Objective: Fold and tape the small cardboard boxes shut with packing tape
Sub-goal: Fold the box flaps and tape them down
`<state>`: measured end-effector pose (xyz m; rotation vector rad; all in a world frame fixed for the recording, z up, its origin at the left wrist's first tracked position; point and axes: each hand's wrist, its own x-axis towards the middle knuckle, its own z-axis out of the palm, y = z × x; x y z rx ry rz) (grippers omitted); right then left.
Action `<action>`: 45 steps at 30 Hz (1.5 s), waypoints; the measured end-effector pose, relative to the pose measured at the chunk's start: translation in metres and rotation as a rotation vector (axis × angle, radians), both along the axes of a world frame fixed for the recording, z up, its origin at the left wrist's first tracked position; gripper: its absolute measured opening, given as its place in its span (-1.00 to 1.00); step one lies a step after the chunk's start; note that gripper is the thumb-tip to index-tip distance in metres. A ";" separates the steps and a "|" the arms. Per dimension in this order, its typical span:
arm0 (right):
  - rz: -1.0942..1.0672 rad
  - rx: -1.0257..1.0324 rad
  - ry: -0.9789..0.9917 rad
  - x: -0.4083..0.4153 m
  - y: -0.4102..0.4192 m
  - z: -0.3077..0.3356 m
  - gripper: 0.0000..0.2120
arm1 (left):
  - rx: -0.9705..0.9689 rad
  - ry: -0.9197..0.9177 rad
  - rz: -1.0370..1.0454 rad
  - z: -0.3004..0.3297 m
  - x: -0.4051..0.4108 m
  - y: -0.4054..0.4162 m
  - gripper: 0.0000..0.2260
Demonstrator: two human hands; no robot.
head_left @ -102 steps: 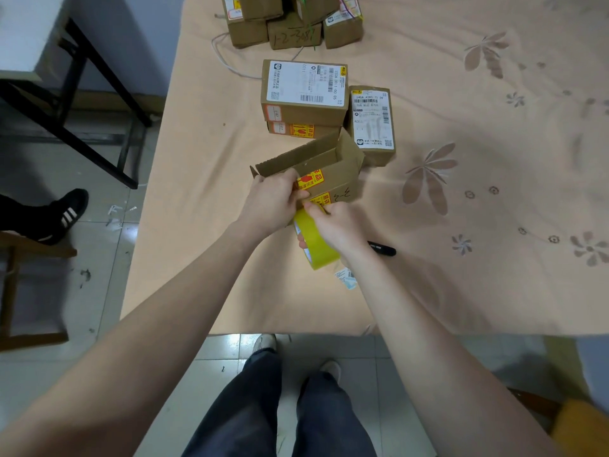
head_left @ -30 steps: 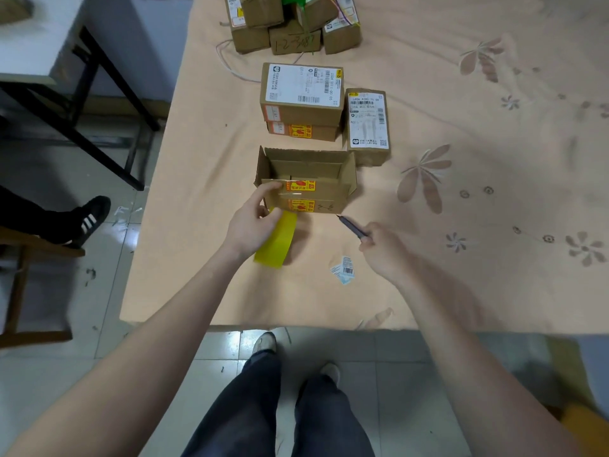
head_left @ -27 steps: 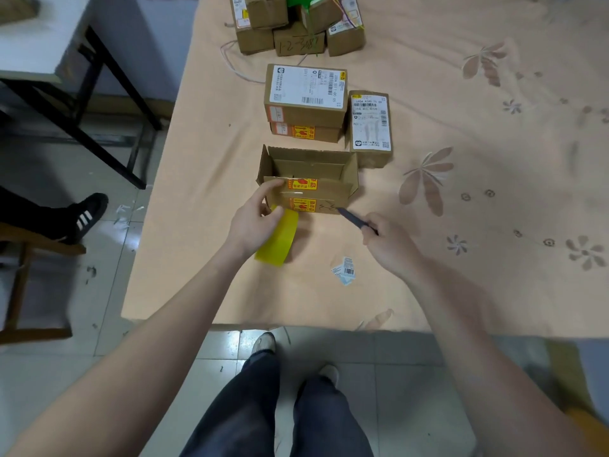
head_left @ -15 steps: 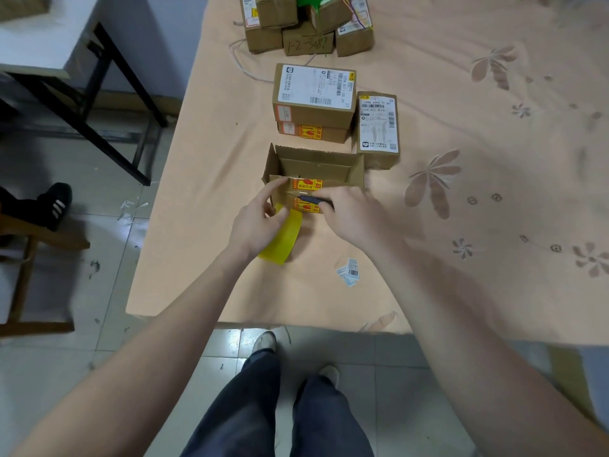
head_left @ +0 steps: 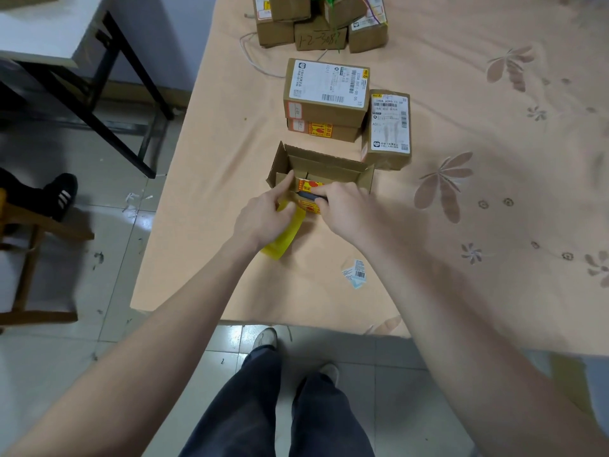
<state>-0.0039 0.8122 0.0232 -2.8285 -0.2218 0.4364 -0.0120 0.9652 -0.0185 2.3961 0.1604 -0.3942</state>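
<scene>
The left hand (head_left: 263, 216) hides most of the yellow tape roll (head_left: 285, 240). The open box (head_left: 324, 169), flaps up and orange stickers on its near side, sits mid-surface (head_left: 204, 199). Left fingers press its near flap; right hand (head_left: 342, 209) fingers pinch a dark pen (head_left: 309, 195) against it.

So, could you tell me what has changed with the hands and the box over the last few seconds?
The right hand let go of the yellow tape roll, picked the dark pen up off the table and brought it left to the open box's near side. The left hand shifted from the box top to that near side, and the roll now lies under it. The labelled boxes behind stayed put.
</scene>
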 end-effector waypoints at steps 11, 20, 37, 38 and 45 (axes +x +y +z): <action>-0.008 0.032 0.025 -0.004 0.009 -0.001 -0.67 | -0.059 0.044 0.023 -0.001 -0.003 -0.004 -0.50; -0.055 0.004 0.035 -0.006 0.005 0.000 -0.68 | 0.245 0.045 -0.077 0.000 0.001 -0.006 -0.50; -0.114 0.042 0.042 -0.011 -0.032 -0.010 -0.72 | 0.522 -0.016 -0.275 0.003 0.010 -0.009 -0.54; -0.115 0.047 0.043 -0.013 -0.033 -0.011 -0.72 | 0.531 -0.028 -0.281 0.003 0.009 -0.010 -0.54; -0.137 0.085 0.043 -0.025 -0.059 -0.009 -0.71 | 0.546 -0.053 -0.306 0.001 0.007 -0.012 -0.52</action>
